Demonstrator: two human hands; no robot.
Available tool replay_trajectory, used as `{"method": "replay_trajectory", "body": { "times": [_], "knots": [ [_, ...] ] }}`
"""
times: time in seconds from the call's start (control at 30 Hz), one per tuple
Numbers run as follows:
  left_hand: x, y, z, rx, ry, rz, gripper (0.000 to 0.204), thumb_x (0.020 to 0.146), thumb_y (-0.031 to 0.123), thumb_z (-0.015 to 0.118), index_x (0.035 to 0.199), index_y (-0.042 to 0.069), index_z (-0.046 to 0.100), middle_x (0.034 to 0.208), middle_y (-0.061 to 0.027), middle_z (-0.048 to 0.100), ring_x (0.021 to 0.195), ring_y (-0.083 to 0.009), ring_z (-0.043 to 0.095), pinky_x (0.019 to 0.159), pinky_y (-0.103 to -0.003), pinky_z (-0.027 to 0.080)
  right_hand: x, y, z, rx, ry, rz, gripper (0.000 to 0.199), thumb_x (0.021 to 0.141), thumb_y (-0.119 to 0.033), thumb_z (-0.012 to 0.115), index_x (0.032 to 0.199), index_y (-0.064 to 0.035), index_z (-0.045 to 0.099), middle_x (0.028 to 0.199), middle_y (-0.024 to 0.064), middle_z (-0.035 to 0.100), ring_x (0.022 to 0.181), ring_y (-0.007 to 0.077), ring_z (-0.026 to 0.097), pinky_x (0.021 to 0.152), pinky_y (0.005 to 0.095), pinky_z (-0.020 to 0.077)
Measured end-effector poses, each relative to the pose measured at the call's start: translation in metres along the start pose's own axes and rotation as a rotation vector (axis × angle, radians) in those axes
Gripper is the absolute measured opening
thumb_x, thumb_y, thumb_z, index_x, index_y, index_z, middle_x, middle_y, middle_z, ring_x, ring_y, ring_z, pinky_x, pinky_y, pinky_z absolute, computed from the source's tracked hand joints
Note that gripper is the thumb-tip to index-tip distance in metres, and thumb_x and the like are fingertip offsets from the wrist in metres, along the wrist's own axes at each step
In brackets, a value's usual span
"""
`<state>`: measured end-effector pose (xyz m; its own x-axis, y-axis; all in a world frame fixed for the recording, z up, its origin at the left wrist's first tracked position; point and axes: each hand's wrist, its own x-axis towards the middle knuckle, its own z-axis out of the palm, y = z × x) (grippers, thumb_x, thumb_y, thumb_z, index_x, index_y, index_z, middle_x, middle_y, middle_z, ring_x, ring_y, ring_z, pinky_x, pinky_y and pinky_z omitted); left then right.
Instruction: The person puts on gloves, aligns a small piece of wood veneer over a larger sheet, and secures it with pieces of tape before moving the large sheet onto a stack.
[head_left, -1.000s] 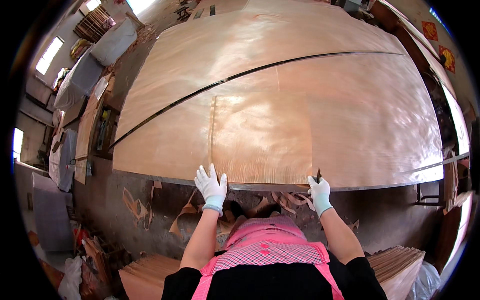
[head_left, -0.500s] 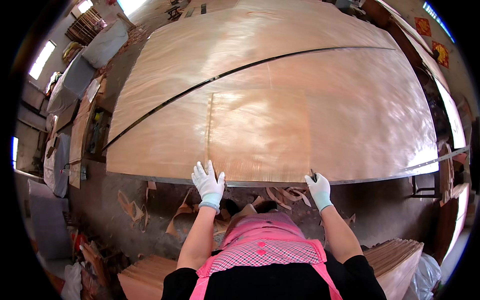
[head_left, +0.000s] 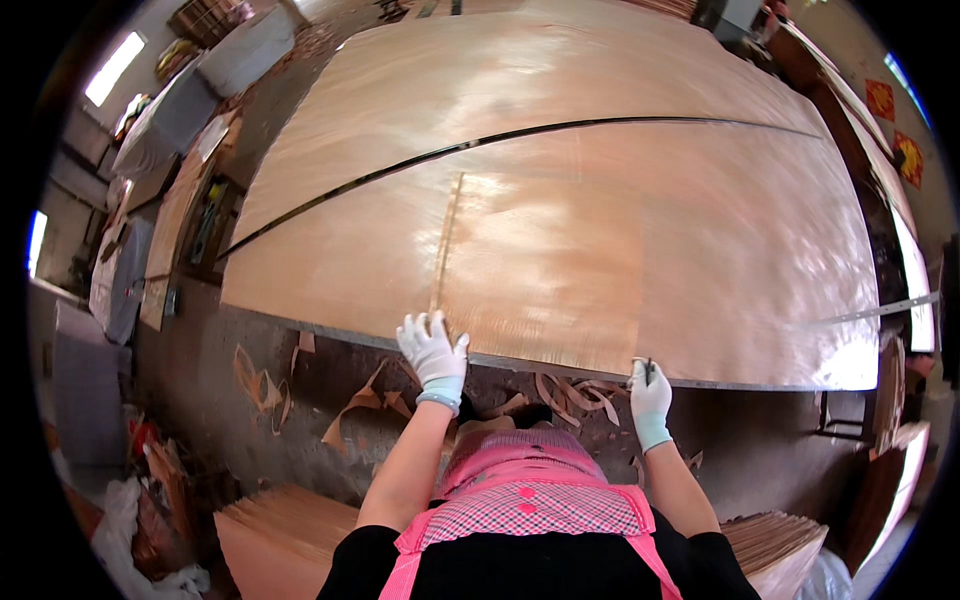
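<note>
A thin tan wood veneer sheet lies at the near edge of a broad table covered in the same pale wood. Along its left side runs a narrow pale strip. My left hand, in a white glove, rests with spread fingers at the near end of that strip, over the table edge. By the sheet's near right corner my gloved right hand is closed around a small dark slim tool; its kind is too small to tell.
Across the table beyond the sheet lies a long dark straightedge. Curled veneer offcuts litter the floor under the near edge. Stacks of veneer stand close on both sides of me. A metal ruler juts over the right edge.
The whole view has turned and shifted, so the table's near edge now slopes down to the right. Both hands stay near the same spots at the sheet's near edge.
</note>
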<state>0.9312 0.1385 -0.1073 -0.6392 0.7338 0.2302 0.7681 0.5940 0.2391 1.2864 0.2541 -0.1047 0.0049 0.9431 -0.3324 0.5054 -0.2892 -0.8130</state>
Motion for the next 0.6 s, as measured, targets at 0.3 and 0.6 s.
{"method": "replay_trajectory", "body": {
  "times": [0.3,0.6],
  "knots": [
    [-0.024,0.027,0.003,-0.104,-0.139,-0.19,0.098,0.071,0.062,0.074,0.141,0.001,0.044,0.146,-0.019,0.041,0.143,-0.0384,0.025,0.12,-0.053,0.012,-0.007,-0.121,0.093,-0.364,-0.772,-0.449,0.048,0.097,-0.016,0.05,0.144,-0.0062,0.044,0.092,0.0149,0.071,0.078,0.0261,0.068,0.07,0.039,0.0529],
    [-0.024,0.027,0.008,-0.195,-0.167,-0.312,0.121,0.064,0.057,0.082,0.15,-0.005,0.024,0.15,-0.0212,0.034,0.147,-0.0359,0.018,0.122,-0.051,0.008,0.014,-0.184,0.173,-1.299,-0.959,-1.352,0.044,0.095,-0.029,0.052,0.139,-0.028,0.051,0.089,0.0111,0.069,0.082,0.0293,0.069,0.07,0.0406,0.0536]
  ]
}}
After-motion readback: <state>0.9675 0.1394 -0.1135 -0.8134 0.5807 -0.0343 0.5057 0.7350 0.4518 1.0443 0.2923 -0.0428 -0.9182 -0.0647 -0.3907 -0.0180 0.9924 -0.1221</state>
